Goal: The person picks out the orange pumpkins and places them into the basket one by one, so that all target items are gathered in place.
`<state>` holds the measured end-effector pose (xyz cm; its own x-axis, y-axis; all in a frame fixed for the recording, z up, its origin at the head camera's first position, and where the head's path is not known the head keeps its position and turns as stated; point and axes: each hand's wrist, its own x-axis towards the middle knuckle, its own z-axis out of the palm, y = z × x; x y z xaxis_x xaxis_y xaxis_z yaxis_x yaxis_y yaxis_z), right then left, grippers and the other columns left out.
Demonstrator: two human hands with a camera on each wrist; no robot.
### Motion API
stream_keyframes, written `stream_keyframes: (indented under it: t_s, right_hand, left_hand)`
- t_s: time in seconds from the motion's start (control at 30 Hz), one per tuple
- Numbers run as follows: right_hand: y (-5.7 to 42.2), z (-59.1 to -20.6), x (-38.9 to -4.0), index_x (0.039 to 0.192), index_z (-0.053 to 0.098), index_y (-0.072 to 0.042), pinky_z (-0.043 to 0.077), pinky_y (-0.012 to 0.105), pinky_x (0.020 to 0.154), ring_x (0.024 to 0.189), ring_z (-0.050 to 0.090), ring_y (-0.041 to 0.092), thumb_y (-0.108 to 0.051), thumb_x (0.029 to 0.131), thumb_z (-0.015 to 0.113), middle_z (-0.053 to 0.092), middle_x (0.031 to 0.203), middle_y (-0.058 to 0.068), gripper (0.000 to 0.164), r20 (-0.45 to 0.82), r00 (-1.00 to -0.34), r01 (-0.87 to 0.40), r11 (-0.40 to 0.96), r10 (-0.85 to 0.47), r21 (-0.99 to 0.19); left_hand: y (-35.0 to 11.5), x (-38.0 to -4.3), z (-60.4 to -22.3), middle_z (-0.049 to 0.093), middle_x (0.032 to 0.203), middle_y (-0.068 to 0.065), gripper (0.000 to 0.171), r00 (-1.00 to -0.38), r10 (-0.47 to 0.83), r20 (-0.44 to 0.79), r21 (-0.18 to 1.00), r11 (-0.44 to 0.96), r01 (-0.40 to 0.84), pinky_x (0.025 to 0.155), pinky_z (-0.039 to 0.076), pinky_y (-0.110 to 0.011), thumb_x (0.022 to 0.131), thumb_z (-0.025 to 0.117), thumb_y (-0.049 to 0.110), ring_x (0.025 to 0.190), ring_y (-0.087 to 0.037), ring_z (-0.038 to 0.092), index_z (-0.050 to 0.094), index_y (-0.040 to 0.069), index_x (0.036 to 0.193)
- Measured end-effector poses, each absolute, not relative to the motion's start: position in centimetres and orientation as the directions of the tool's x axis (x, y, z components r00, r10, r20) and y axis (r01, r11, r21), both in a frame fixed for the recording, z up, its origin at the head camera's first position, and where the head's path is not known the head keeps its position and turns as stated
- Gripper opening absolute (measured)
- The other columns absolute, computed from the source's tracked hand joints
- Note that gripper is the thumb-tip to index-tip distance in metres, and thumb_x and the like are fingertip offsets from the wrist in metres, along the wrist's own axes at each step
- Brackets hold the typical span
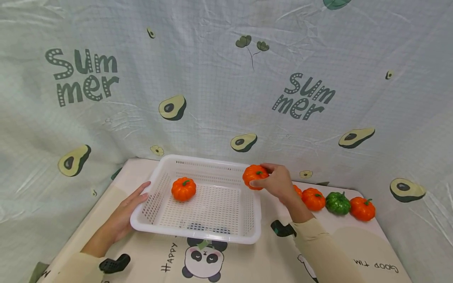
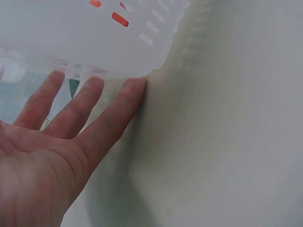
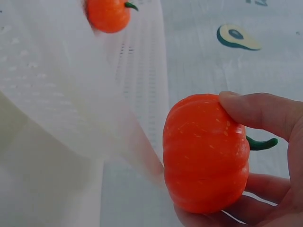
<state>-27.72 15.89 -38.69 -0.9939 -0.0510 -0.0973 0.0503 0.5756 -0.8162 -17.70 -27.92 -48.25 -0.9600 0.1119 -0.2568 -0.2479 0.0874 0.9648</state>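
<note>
My right hand (image 1: 277, 181) grips an orange toy pumpkin (image 1: 254, 176) with a green stem, at the right rim of a white plastic basket (image 1: 198, 234). In the right wrist view, thumb and fingers curl round the held pumpkin (image 3: 206, 153), close by the basket's wall. A second orange pumpkin (image 1: 183, 189) lies inside the basket, toward its left. At the basket's left side is my left hand (image 1: 125, 210); in the left wrist view its straight fingers (image 2: 116, 113) touch the basket's outside low down.
Right of the basket stands a row on the table: an orange pumpkin (image 1: 313, 199), a green pumpkin (image 1: 337, 203) and another orange pumpkin (image 1: 362, 208). One more orange pumpkin is partly hidden behind my right wrist. A patterned curtain (image 1: 212, 78) hangs behind the table.
</note>
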Motion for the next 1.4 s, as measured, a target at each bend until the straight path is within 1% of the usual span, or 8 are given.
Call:
stream_keyframes:
  t_s: [0.13,0.2,0.47,0.73,0.9,1.07,1.27,1.4]
  right_hand:
    - [15.4,-38.7,-27.8,0.145,0.060,-0.005,0.050,0.049,0.108,0.125,0.059,0.034,-0.022,0.079,0.088,0.064,0.144,0.017,0.074,-0.066,-0.995,0.011,0.589,-0.072,-0.808]
    - [15.2,-38.8,-27.8,0.144,0.061,-0.005,0.050,0.049,0.108,0.125,0.060,0.033,-0.022,0.078,0.088,0.064,0.144,0.016,0.073,-0.064,-0.995,0.009,0.586,-0.074,-0.810]
    - [14.5,-39.0,-28.0,0.143,0.061,-0.004,0.052,0.049,0.107,0.125,0.061,0.034,-0.020,0.078,0.088,0.064,0.143,0.017,0.072,-0.046,-0.994,-0.018,0.574,-0.096,-0.819]
    - [13.5,-39.1,-27.9,0.144,0.061,-0.004,0.053,0.049,0.106,0.123,0.062,0.033,-0.019,0.078,0.088,0.065,0.143,0.015,0.072,-0.049,-0.992,-0.028,0.571,-0.119,-0.820]
    - [12.7,-39.1,-28.0,0.144,0.061,-0.004,0.054,0.049,0.105,0.122,0.062,0.034,-0.018,0.079,0.088,0.065,0.142,0.015,0.071,-0.051,-0.991,-0.029,0.574,-0.123,-0.819]
    - [12.1,-39.2,-28.0,0.143,0.062,-0.003,0.054,0.048,0.105,0.121,0.062,0.034,-0.016,0.078,0.089,0.066,0.140,0.016,0.071,-0.056,-0.991,-0.025,0.566,-0.125,-0.824]
    - [11.2,-39.2,-28.0,0.143,0.061,-0.003,0.054,0.048,0.106,0.122,0.062,0.034,-0.015,0.078,0.089,0.065,0.142,0.015,0.072,-0.061,-0.989,-0.024,0.550,-0.135,-0.835]
    - [10.5,-39.3,-28.0,0.143,0.061,-0.003,0.055,0.048,0.104,0.121,0.063,0.033,-0.015,0.079,0.088,0.066,0.141,0.014,0.071,-0.047,-0.987,-0.043,0.543,-0.151,-0.839]
  left_hand:
    - [-27.9,-17.7,-48.3,0.008,0.178,-0.011,0.068,-0.960,0.121,-0.251,0.966,0.094,-0.241,0.103,0.053,-0.038,0.111,0.037,0.052,0.150,-0.035,0.034,0.005,0.036,0.168]
    - [-27.9,-17.7,-48.3,0.008,0.178,-0.011,0.068,-0.961,0.123,-0.249,0.966,0.094,-0.239,0.103,0.053,-0.039,0.111,0.037,0.052,0.149,-0.034,0.035,0.005,0.036,0.168]
    - [-27.8,-17.6,-48.1,0.009,0.177,-0.010,0.068,-0.963,0.110,-0.244,0.968,0.083,-0.236,0.107,0.053,-0.048,0.110,0.039,0.052,0.150,-0.037,0.035,0.007,0.036,0.168]
    - [-27.9,-17.5,-48.3,0.010,0.177,-0.009,0.068,-0.963,0.110,-0.244,0.969,0.073,-0.237,0.106,0.053,-0.050,0.110,0.040,0.052,0.150,-0.038,0.036,0.008,0.037,0.168]
    - [-27.9,-17.5,-48.2,0.011,0.177,-0.011,0.069,-0.964,0.108,-0.243,0.968,0.084,-0.235,0.105,0.054,-0.048,0.110,0.040,0.052,0.146,-0.035,0.039,0.007,0.035,0.168]
    - [-27.9,-17.5,-48.3,0.010,0.177,-0.010,0.069,-0.962,0.113,-0.249,0.967,0.080,-0.241,0.106,0.054,-0.048,0.110,0.040,0.052,0.147,-0.036,0.038,0.007,0.036,0.168]
    - [-28.0,-17.6,-48.5,0.011,0.177,-0.012,0.067,-0.964,0.122,-0.238,0.970,0.088,-0.228,0.102,0.054,-0.040,0.111,0.038,0.050,0.145,-0.033,0.040,0.006,0.034,0.169]
    - [-28.1,-17.8,-48.5,0.010,0.177,-0.012,0.068,-0.964,0.118,-0.238,0.970,0.087,-0.229,0.101,0.054,-0.039,0.111,0.039,0.050,0.146,-0.033,0.038,0.006,0.034,0.169]
